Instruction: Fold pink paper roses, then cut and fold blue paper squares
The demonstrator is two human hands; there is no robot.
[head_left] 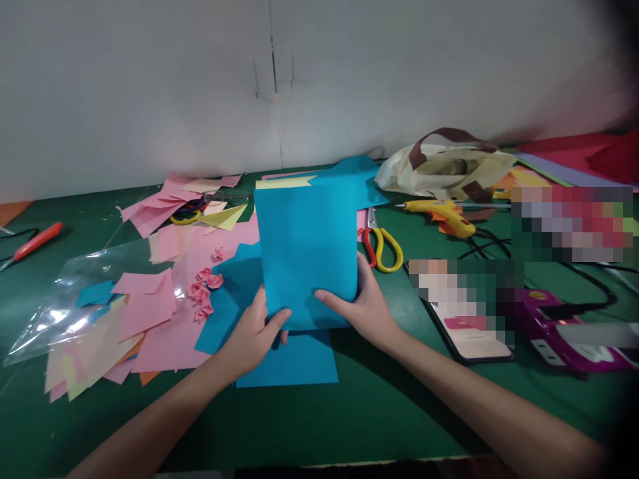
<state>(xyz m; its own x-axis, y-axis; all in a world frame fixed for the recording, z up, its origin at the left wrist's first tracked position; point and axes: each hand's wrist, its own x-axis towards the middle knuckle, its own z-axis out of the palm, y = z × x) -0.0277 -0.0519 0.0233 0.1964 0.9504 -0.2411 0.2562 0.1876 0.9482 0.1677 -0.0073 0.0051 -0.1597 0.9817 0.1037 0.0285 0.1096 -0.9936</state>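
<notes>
Both of my hands hold up a sheet of blue paper, tilted toward me above the table. My left hand grips its lower left corner, thumb in front and fingers behind. On the right edge, my right hand has its thumb across the front, with its other fingers mostly hidden behind. Below the held sheet lies another blue paper piece. Several folded pink paper roses rest to the left. Red-and-yellow-handled scissors lie just beyond my right hand, their blades partly covered.
Pink and cream paper scraps and a clear plastic bag spread leftward. A red-handled tool lies far left. At right are a yellow glue gun, a phone, a purple device, cables and a cloth bag.
</notes>
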